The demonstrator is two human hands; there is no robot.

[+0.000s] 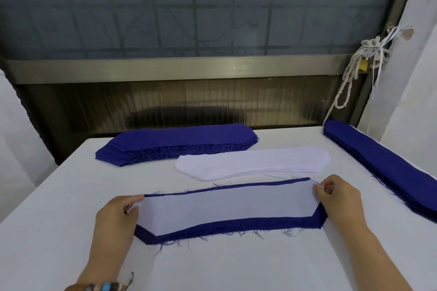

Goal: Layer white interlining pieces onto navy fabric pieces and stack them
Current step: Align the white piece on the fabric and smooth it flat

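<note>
Closest to us, our left hand (115, 212) pinches the left end of the interlining (224, 205), and our right hand (338, 196) pinches its far-right corner. Between them the white piece lies flat on a navy piece (236, 225) on the tabletop (236, 267), long axis running hand to hand, right end a touch farther away. Navy margin shows wide along the near edge, thin along the far one, so we judge a small pull toward us would centre it.
</note>
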